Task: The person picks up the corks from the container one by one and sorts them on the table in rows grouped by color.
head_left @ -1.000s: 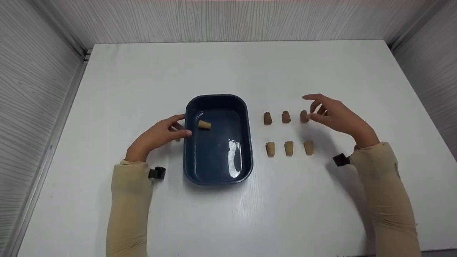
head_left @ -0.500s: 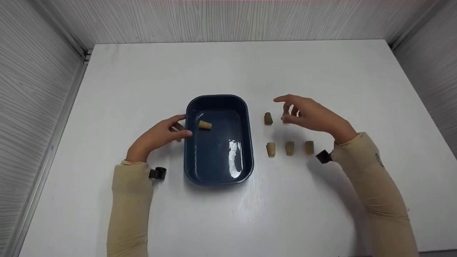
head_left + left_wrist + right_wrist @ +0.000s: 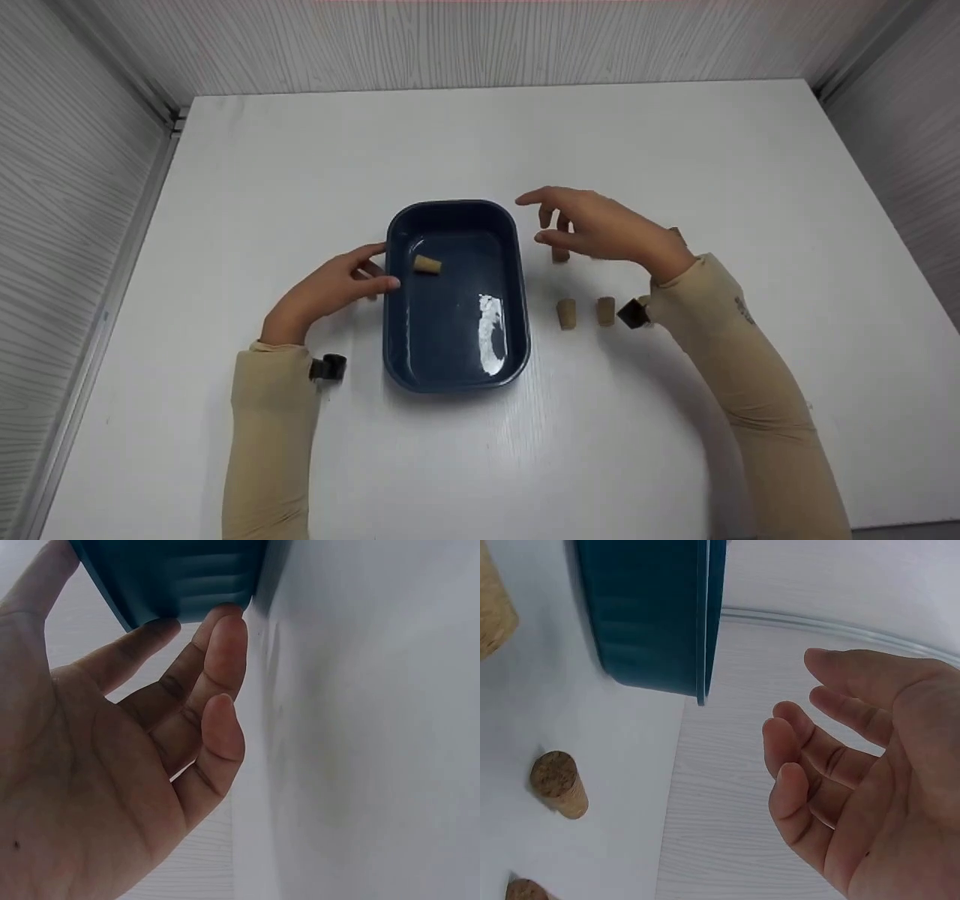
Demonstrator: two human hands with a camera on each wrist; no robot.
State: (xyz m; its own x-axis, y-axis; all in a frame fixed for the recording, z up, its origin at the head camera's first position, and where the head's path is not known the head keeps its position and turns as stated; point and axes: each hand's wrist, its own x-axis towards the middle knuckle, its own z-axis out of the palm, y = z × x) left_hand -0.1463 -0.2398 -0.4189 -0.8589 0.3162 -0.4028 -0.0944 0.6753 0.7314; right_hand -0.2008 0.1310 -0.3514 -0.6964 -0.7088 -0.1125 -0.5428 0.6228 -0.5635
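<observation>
My left hand (image 3: 330, 289) holds the side of a blue rectangular dish (image 3: 523, 300), its thumb tip on the rim and fingers against the outer wall. One tapered cork (image 3: 427, 265) lies inside the dish. My right hand (image 3: 592, 223) is over the table right of the dish, fingers loosely bent and nothing between them, as the right wrist view also shows. Beneath it a darker cork (image 3: 560, 255) is partly covered; the rest of that back row is mostly hidden by the hand. In the front row are a paler cork (image 3: 567, 313) and a second pale cork (image 3: 606, 311).
A small black camera (image 3: 634, 313) on the right wrist covers most of the front row's third cork. Another black camera (image 3: 330, 367) sits on the left wrist. Grey wood-grain panels (image 3: 480, 45) border the white table (image 3: 450, 465).
My right hand has moved left along the back row, from the rightmost dark cork to above the leftmost, near the dish. My left hand has stayed at the dish's side.
</observation>
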